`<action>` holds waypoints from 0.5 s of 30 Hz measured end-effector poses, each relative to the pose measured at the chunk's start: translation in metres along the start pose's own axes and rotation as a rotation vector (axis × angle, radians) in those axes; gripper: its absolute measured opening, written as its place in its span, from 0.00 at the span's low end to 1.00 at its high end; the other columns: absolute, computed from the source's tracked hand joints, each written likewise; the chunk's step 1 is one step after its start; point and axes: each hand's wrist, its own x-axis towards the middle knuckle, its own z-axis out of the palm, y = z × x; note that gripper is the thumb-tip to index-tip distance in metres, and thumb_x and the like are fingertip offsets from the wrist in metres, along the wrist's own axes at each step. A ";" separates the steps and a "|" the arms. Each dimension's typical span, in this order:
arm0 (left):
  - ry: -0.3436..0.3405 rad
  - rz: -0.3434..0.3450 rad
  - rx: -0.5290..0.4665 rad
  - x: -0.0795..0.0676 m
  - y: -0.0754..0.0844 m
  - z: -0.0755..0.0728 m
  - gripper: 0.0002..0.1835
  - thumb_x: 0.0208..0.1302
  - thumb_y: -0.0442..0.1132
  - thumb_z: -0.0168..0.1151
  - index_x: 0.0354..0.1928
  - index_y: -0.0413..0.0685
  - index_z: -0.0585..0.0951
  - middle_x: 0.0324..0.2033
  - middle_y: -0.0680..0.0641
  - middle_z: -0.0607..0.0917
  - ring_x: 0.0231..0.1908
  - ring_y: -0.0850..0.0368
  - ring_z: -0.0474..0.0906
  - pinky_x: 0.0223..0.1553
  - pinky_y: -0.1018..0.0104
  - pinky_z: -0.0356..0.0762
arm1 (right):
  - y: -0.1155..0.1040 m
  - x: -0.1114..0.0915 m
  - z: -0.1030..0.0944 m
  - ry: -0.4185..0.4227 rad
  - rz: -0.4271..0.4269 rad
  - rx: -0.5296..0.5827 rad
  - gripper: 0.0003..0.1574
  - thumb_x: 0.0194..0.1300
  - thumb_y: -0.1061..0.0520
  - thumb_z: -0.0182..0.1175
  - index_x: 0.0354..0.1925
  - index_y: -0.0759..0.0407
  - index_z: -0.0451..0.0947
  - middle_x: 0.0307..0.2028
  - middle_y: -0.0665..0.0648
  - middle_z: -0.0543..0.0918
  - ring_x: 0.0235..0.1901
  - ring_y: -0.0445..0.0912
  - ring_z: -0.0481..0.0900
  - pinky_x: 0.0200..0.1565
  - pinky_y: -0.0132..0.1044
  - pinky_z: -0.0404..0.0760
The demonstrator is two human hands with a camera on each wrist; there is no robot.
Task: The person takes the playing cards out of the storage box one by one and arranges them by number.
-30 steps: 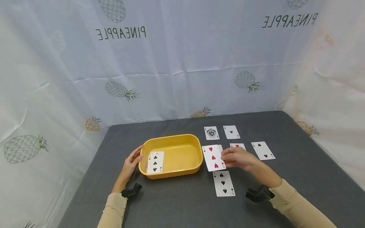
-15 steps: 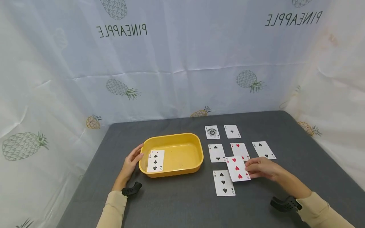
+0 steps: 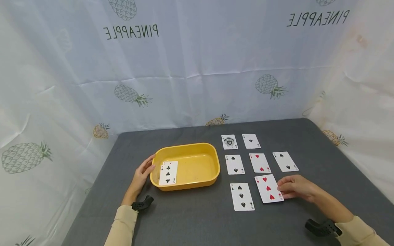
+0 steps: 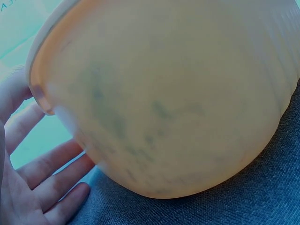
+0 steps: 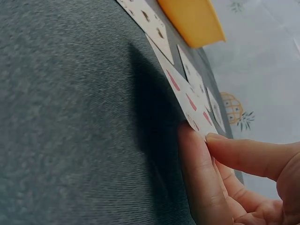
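My right hand pinches the right edge of a three of hearts playing card between thumb and finger. In the right wrist view, the pinched edge of the three of hearts is raised off the cloth, with a dark shadow beneath. My left hand holds the left rim of a yellow plastic tray, thumb at the rim and fingers against the outer wall. Inside the tray, at its left end, a three of clubs overlaps another card, mostly hidden.
Left of the held card lies a three of spades. Beyond are a two of clubs, two of hearts and two of spades. Two aces, one of clubs and one ornate, lie farther back, before a pineapple-print curtain.
My right hand has carried the three of hearts rightward and nearer, from over the two of clubs to beside the three of spades. The left hand stays at the tray.
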 end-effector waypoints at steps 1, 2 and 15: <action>0.000 0.003 0.000 0.000 0.000 0.000 0.27 0.72 0.44 0.52 0.71 0.49 0.64 0.66 0.36 0.70 0.50 0.83 0.70 0.50 0.87 0.68 | 0.001 0.000 0.000 0.002 0.004 -0.002 0.17 0.66 0.59 0.59 0.45 0.74 0.73 0.31 0.48 0.79 0.32 0.36 0.80 0.37 0.29 0.84; 0.000 0.007 0.000 0.001 0.000 0.000 0.27 0.73 0.43 0.52 0.71 0.49 0.64 0.66 0.36 0.70 0.50 0.83 0.70 0.50 0.87 0.68 | 0.001 -0.001 0.000 0.003 0.008 -0.006 0.17 0.66 0.59 0.59 0.45 0.74 0.73 0.31 0.48 0.79 0.31 0.37 0.80 0.36 0.30 0.84; 0.005 0.010 -0.010 0.002 -0.001 0.000 0.27 0.72 0.43 0.52 0.71 0.48 0.64 0.65 0.37 0.70 0.51 0.83 0.71 0.50 0.86 0.69 | 0.004 -0.002 0.003 0.042 0.032 -0.067 0.21 0.65 0.59 0.60 0.46 0.79 0.72 0.30 0.50 0.81 0.29 0.37 0.81 0.34 0.30 0.84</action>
